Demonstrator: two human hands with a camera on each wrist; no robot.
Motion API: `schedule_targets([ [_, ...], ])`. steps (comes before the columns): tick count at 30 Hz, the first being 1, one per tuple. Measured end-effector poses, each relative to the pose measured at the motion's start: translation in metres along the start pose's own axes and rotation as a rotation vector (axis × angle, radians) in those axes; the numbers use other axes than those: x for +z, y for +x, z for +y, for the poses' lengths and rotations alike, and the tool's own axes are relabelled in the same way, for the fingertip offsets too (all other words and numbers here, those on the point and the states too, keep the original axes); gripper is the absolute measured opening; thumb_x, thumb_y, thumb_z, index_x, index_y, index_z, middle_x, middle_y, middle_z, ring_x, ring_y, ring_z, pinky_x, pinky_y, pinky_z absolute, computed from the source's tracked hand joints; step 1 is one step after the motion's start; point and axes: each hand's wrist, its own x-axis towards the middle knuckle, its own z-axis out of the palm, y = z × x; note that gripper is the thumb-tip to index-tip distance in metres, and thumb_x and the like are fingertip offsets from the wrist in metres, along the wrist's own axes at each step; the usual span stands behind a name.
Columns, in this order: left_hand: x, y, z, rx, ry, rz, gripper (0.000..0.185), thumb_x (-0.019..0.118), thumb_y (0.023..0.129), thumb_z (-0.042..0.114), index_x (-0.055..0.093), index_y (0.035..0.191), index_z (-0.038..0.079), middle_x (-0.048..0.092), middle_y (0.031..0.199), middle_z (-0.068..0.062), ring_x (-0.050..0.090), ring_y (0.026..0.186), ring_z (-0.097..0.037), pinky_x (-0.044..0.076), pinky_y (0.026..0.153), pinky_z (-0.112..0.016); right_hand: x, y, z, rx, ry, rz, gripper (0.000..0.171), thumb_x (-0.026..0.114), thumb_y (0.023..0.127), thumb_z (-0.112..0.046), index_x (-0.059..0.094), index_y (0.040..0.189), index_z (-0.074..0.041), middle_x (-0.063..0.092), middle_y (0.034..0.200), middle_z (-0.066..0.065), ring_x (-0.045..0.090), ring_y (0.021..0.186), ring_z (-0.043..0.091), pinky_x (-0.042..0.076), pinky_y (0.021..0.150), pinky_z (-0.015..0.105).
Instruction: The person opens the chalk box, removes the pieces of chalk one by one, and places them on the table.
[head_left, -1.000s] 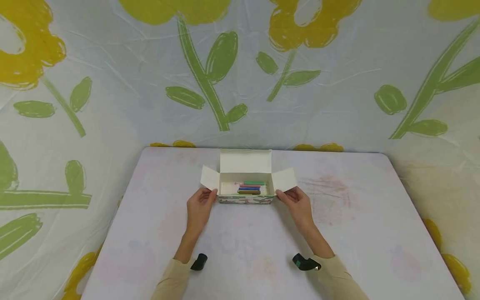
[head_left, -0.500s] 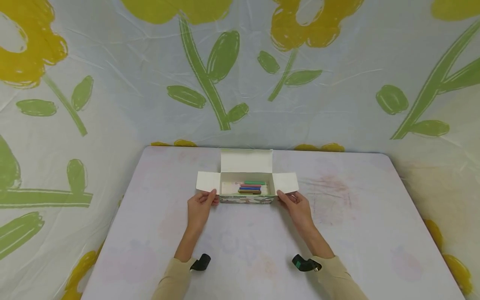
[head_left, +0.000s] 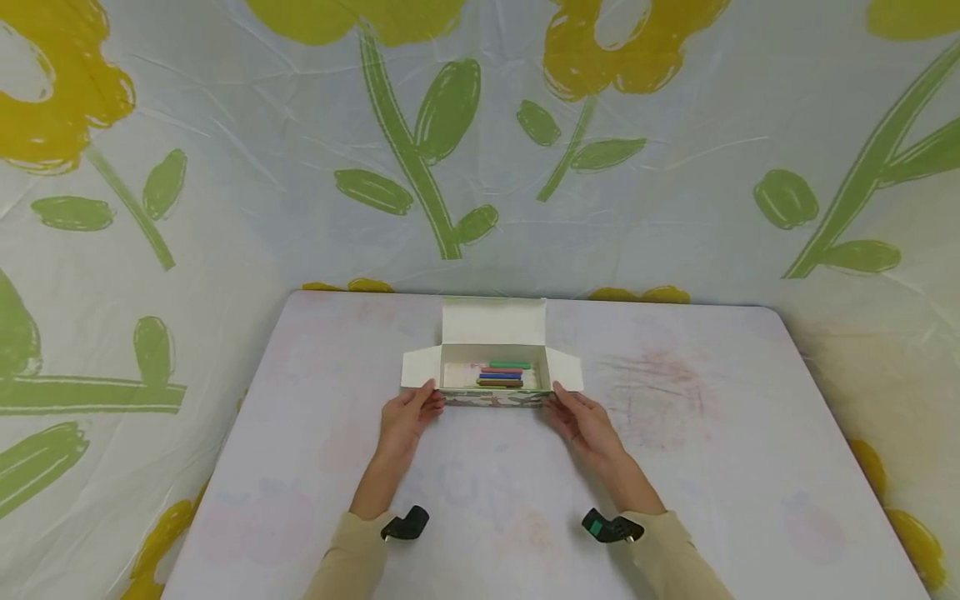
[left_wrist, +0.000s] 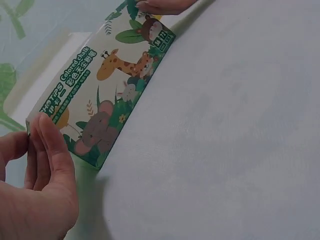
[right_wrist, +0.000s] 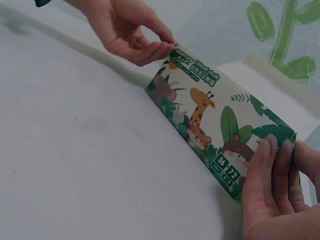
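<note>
The open chalk box (head_left: pixel 491 377) sits mid-worktop (head_left: pixel 712 467), toward the far edge. The left hand (head_left: pixel 405 417) and right hand (head_left: pixel 581 419) pinch its near corners. Thin card, probably light and crushable; the rigid corners look safest to grip, as the chalk (head_left: pixel 501 375) seems brittle

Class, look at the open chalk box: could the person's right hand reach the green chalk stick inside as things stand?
Probably yes. The right hand rests at the box front corner, the lid is folded back, and nothing covers the green chalk stick lying on top.
</note>
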Motion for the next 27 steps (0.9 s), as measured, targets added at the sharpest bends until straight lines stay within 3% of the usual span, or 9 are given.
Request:
schedule_targets([
  [4, -0.002, 0.002, -0.002, -0.075, -0.054, -0.033, 0.025, 0.069, 0.1, 0.016, 0.062, 0.108, -0.006, 0.069, 0.09, -0.006, 0.068, 0.081, -0.012, 0.058, 0.076, -0.02, -0.001, 0.0, -0.002, 0.069, 0.109, -0.062, 0.02, 0.057, 0.107, -0.015, 0.069, 0.094, -0.006, 0.072, 0.095, 0.004, 0.072, 0.096, 0.015, 0.054, 0.1, 0.031],
  [10, 0.001, 0.0, -0.005, -0.071, -0.078, -0.032, 0.021, 0.068, 0.101, 0.018, 0.065, 0.099, -0.002, 0.069, 0.086, -0.006, 0.068, 0.078, -0.012, 0.059, 0.073, -0.021, -0.003, -0.002, -0.004, 0.068, 0.123, -0.073, 0.022, 0.055, 0.107, -0.011, 0.069, 0.092, -0.005, 0.073, 0.092, 0.005, 0.072, 0.094, 0.017, 0.054, 0.1, 0.033],
  [14, 0.006, -0.005, -0.005, -0.053, -0.054, -0.006, 0.029, 0.068, 0.101, 0.026, 0.065, 0.093, -0.002, 0.069, 0.083, -0.007, 0.069, 0.074, -0.014, 0.06, 0.072, -0.024, -0.004, -0.004, -0.005, 0.03, 0.074, -0.06, 0.022, 0.055, 0.107, -0.012, 0.069, 0.092, -0.007, 0.073, 0.091, 0.004, 0.073, 0.095, 0.016, 0.055, 0.099, 0.033],
  [21, 0.017, -0.013, -0.005, -0.021, 0.12, 0.018, 0.047, 0.065, 0.102, 0.038, 0.067, 0.096, -0.009, 0.07, 0.081, -0.008, 0.066, 0.067, -0.013, 0.055, 0.061, -0.022, -0.002, -0.008, -0.009, -0.033, 0.004, -0.074, 0.016, 0.061, 0.105, -0.018, 0.07, 0.103, -0.005, 0.075, 0.097, 0.005, 0.073, 0.098, 0.016, 0.055, 0.099, 0.034],
  [24, 0.021, -0.013, -0.005, -0.043, 0.163, 0.008, 0.052, 0.067, 0.1, 0.041, 0.068, 0.099, -0.011, 0.072, 0.08, -0.008, 0.066, 0.065, -0.012, 0.054, 0.058, -0.021, 0.001, -0.01, -0.011, -0.037, -0.071, -0.066, 0.024, 0.064, 0.104, -0.022, 0.069, 0.112, 0.0, 0.076, 0.098, 0.006, 0.073, 0.097, 0.016, 0.055, 0.098, 0.034],
  [27, 0.026, -0.013, -0.006, -0.064, 0.183, -0.01, 0.055, 0.069, 0.099, 0.043, 0.069, 0.102, -0.012, 0.074, 0.082, -0.009, 0.067, 0.064, -0.012, 0.055, 0.059, -0.021, 0.005, -0.014, -0.013, -0.035, -0.207, -0.089, 0.044, 0.064, 0.104, -0.029, 0.063, 0.126, 0.009, 0.076, 0.104, 0.006, 0.073, 0.1, 0.016, 0.056, 0.098, 0.033],
])
